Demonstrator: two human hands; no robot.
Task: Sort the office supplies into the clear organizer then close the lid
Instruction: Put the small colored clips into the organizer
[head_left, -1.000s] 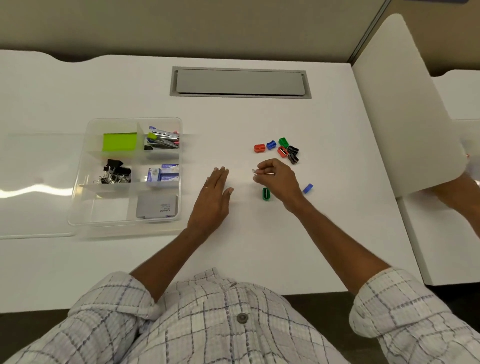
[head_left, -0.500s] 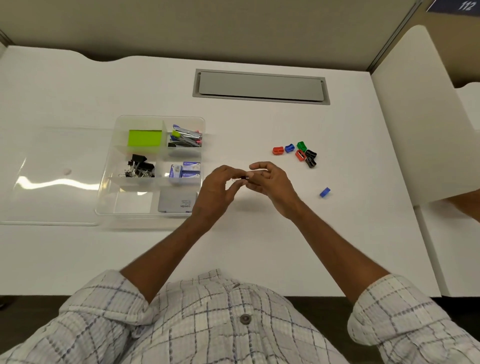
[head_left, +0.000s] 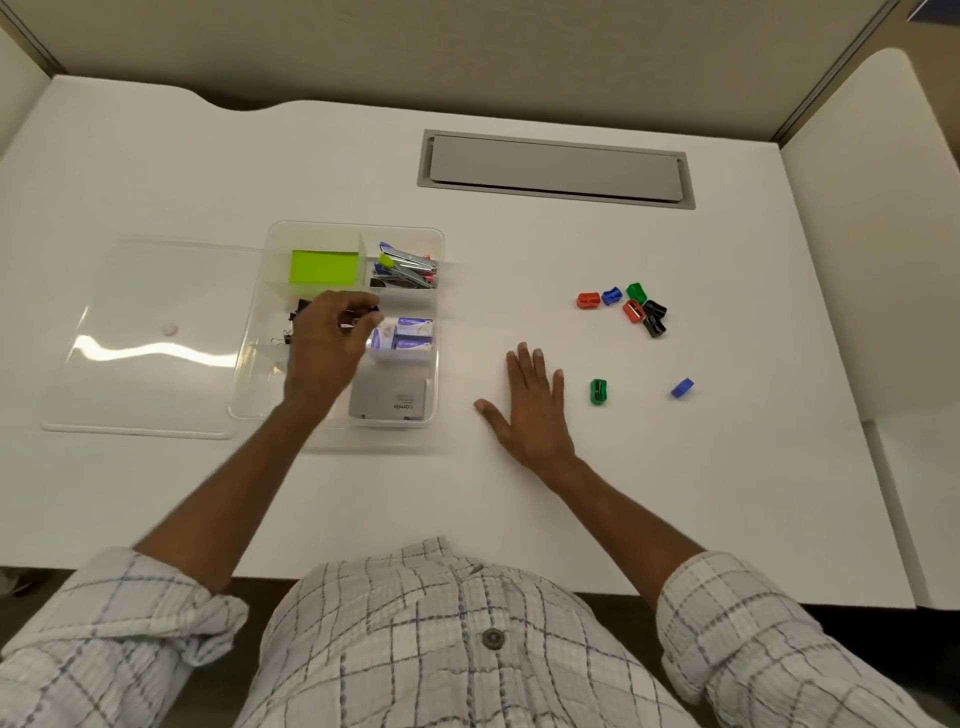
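Black, small item, probably a binder clip (head_left: 358, 318), pinched at fingertips of left hand (head_left: 324, 348) over the clear organizer (head_left: 439, 291), above the middle-left compartment with other clips. Right hand (head_left: 530, 410) flat on the white desk (head_left: 519, 249), fingers spread, holding nothing. Green sharpener (head_left: 598, 391) just beside it; blue one (head_left: 682, 388) farther right. Lid (head_left: 150, 338) lies left of organizer.

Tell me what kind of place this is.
Probably an office workstation: a white desk with a grey cable hatch set into it, beige partition panels behind, and a white side divider.
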